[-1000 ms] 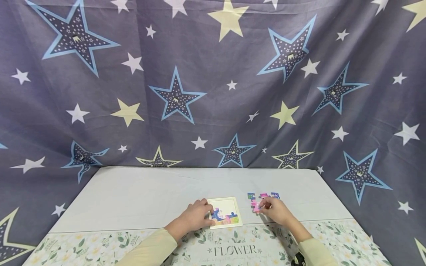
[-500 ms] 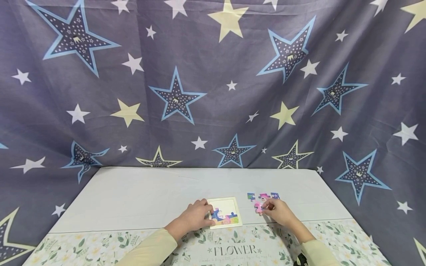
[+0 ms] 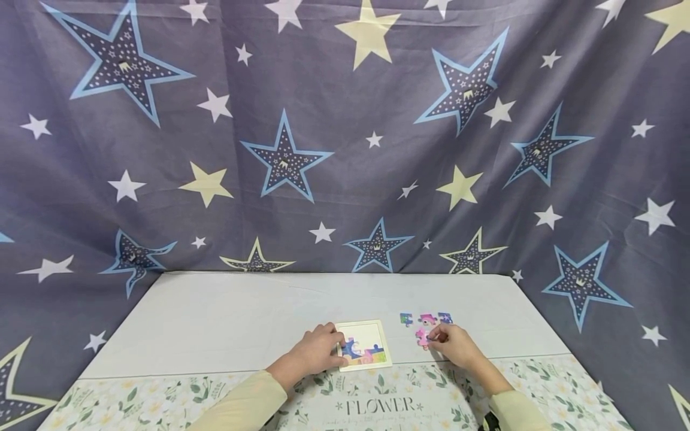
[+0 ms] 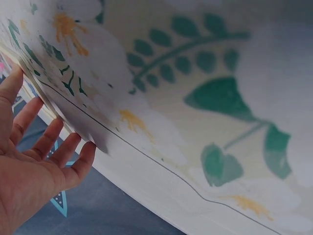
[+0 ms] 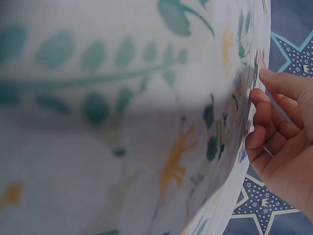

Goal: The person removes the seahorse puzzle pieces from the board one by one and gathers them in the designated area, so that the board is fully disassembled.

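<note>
A shallow puzzle tray [image 3: 386,344] with a pale rim lies on the table. Blue, pink and green jigsaw pieces [image 3: 368,357] fill its lower part; the bare white base shows above. My left hand [image 3: 315,348] holds the tray's left edge, thumb near the lower corner. In the left wrist view, its lightly bent fingertips line the tray's edge [image 4: 51,108]. To the right, my right hand [image 3: 455,345] pinches a pink jigsaw piece [image 3: 422,338] between thumb and fingers. Its pink edge [image 5: 261,59] shows by the thumb in the right wrist view.
Behind the right hand lie a green-and-blue piece [image 3: 406,319], a pink piece [image 3: 427,319] and a blue piece [image 3: 445,317]. A white tabletop [image 3: 242,317] meets a flower-printed cloth [image 3: 377,395] in front. A star-patterned curtain [image 3: 323,90] hangs behind.
My right hand has shifted slightly right and towards the table's front, carrying the pink jigsaw piece away from the green-and-blue one. My left hand keeps its place on the tray.
</note>
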{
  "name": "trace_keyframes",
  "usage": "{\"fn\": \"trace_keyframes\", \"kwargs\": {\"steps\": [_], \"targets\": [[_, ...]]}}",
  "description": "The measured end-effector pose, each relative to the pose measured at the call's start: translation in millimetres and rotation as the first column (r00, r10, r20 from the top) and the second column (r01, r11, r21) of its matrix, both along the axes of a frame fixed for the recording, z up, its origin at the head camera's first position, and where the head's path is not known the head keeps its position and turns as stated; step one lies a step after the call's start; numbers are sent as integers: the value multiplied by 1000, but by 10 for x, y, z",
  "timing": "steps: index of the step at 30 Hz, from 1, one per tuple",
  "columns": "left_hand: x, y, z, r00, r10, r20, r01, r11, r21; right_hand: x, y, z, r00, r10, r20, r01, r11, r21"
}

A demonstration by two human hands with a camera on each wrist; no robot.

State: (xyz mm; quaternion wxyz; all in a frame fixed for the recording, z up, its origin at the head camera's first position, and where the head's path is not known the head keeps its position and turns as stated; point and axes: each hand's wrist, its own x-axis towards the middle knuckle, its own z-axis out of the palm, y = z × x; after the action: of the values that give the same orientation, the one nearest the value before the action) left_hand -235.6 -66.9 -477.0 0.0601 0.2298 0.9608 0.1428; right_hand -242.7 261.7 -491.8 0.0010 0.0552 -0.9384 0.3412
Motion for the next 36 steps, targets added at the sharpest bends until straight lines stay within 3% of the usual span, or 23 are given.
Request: {"fn": "trace_keyframes", "kwargs": {"steps": [36], "targets": [[-3, -4, -3, 1000, -3, -10, 3, 1000, 10, 6, 174, 4, 998, -57, 4, 57, 998, -1]]}}
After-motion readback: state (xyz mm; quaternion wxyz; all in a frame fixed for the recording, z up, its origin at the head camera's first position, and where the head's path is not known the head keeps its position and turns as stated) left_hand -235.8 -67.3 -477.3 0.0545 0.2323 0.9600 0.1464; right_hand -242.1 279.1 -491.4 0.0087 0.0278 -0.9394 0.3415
